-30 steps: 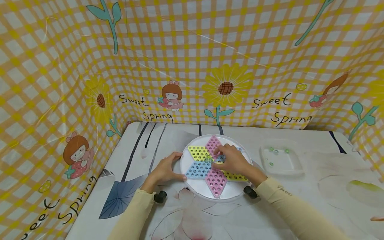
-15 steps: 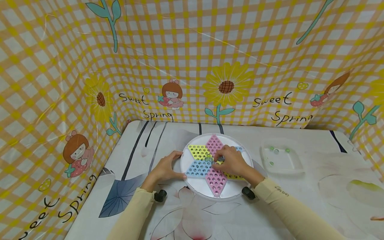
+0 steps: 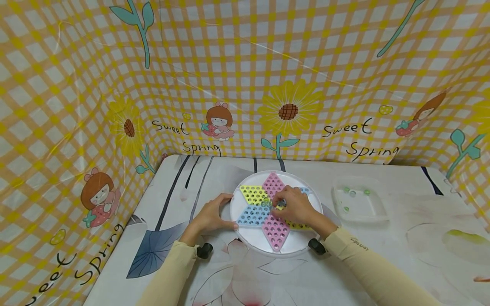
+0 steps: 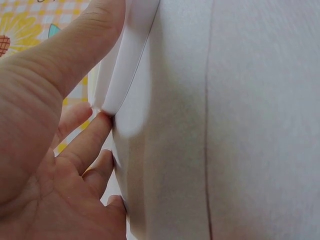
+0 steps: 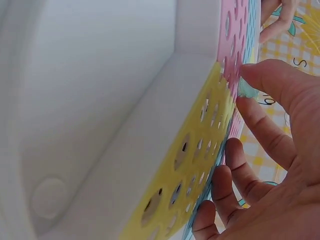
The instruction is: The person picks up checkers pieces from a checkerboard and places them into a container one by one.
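Observation:
A round white Chinese checkers board (image 3: 249,238) with a pink, yellow and blue star lies on the table. Several greenish glass marbles (image 3: 266,203) sit at its centre. My left hand (image 3: 208,216) rests against the board's left rim, thumb and fingers spread apart; the left wrist view has its fingertips touching the white edge (image 4: 122,75). Over the middle of the star, my right hand (image 3: 296,207) pinches a clear greenish marble (image 5: 247,89) between thumb and index finger, seen in the right wrist view. Its other fingers are bent close to the board's surface and cover some holes.
Right of the board stands a clear plastic box (image 3: 377,208) with several green and clear marbles (image 3: 352,193) in it. A table with a floral cover (image 3: 214,263) holds everything. A checked curtain (image 3: 245,85) rises behind and at the sides.
My right hand has lowered slightly and drawn a little nearer to the marbles at the centre, then stayed there. The left hand has kept its place on the rim.

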`<state>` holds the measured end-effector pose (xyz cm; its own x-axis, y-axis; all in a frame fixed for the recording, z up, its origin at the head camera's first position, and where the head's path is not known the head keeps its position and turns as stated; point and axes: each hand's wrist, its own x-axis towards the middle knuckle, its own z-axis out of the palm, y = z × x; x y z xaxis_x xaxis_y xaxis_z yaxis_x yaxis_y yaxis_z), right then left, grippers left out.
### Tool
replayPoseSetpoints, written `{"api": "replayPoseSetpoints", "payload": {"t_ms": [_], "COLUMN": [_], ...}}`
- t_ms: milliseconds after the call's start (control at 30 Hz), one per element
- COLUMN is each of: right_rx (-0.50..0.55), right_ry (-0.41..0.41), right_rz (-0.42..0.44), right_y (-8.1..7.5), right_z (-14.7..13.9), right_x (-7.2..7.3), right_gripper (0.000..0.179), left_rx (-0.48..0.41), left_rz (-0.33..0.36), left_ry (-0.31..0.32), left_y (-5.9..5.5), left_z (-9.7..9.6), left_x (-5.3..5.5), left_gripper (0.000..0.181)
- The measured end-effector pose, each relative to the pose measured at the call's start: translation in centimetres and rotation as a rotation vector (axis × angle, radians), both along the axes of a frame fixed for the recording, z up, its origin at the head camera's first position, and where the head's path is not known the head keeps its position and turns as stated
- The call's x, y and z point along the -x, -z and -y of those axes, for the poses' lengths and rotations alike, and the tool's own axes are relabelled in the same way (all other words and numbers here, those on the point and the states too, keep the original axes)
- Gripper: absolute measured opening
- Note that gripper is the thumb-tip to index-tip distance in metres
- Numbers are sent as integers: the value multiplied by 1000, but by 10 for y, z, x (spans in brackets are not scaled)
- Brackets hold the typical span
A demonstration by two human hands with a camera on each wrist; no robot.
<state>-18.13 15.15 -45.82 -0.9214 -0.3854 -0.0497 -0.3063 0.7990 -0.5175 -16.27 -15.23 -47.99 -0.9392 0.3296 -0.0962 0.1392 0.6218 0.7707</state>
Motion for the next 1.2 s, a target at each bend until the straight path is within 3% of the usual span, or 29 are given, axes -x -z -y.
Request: {"api": "replayPoseSetpoints", "payload": {"t_ms": [233, 633, 1200], "right_rx": [66, 201, 241], "right_ry": [-20, -109, -113], "right_rz": [32, -42, -75], "right_y": [-5, -14, -28], "right_z": [-6, -17, -24], "right_x": [4, 9, 12], "right_gripper": [11, 14, 17], "left_rx": [-11, -12, -7], "left_rz": [11, 9, 9], "left_ry": [-11, -8, -14], "left_y": [-2, -1, 3], "left_z": [-2, -1, 0], "left_x": [-2, -1, -2], "left_gripper": [92, 92, 92]}}
